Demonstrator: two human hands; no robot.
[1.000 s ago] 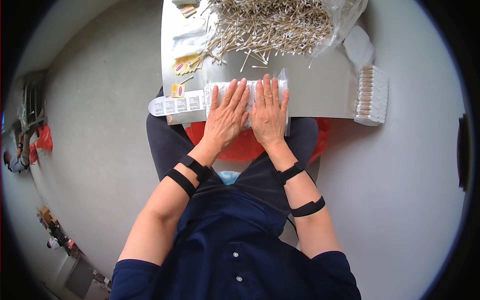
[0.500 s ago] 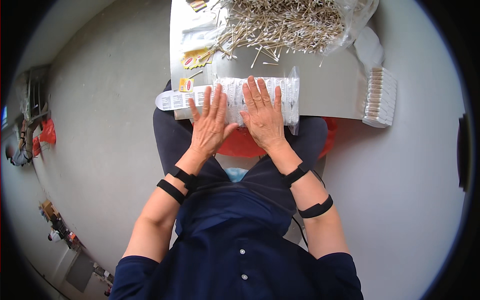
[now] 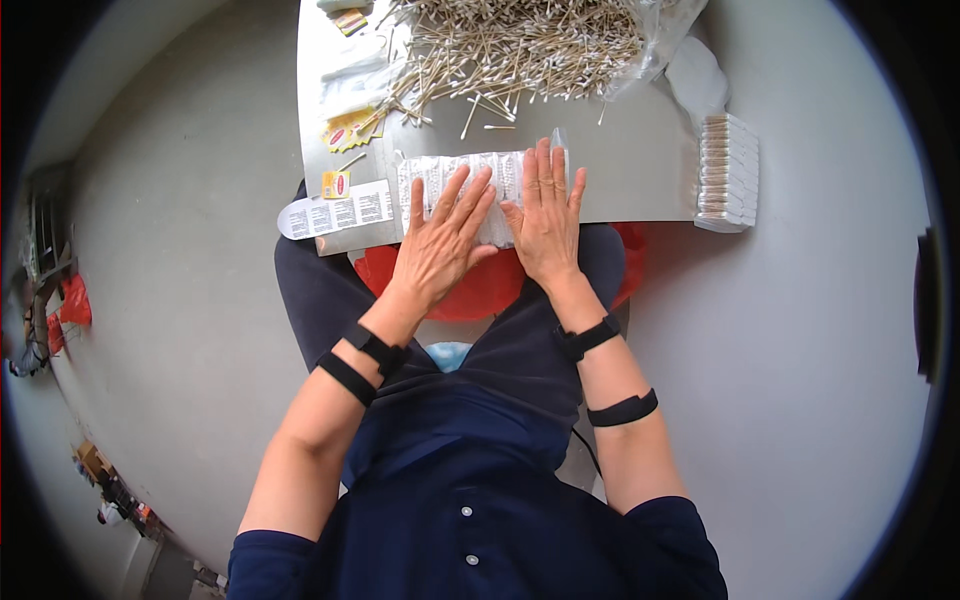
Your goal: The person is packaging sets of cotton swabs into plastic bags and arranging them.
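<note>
A clear plastic bag (image 3: 420, 172) filled with rows of small white packets lies flat across the table's near edge. My left hand (image 3: 442, 235) rests on its left and middle part, fingers spread. On the bag's right end lies my right hand (image 3: 546, 215), its fingers stretched out and the thumb apart. The loose plastic end of the bag (image 3: 560, 140) sticks up just past the right fingertips. Left of the bag is a white printed card strip (image 3: 345, 210) with a rounded end, and a small yellow and red label (image 3: 336, 185) sits at its upper edge.
A large heap of cotton swabs (image 3: 530, 50) covers the far side of the table (image 3: 640, 165). A stack of bundled swab packs (image 3: 728, 175) stands at the right edge. More yellow labels (image 3: 350, 130) and clear bags (image 3: 355, 80) lie far left. Something red (image 3: 470, 290) hangs below the table edge.
The whole view has shifted, so the table sits further left. My left hand has slid right along the bag, and my right hand has moved to its right end.
</note>
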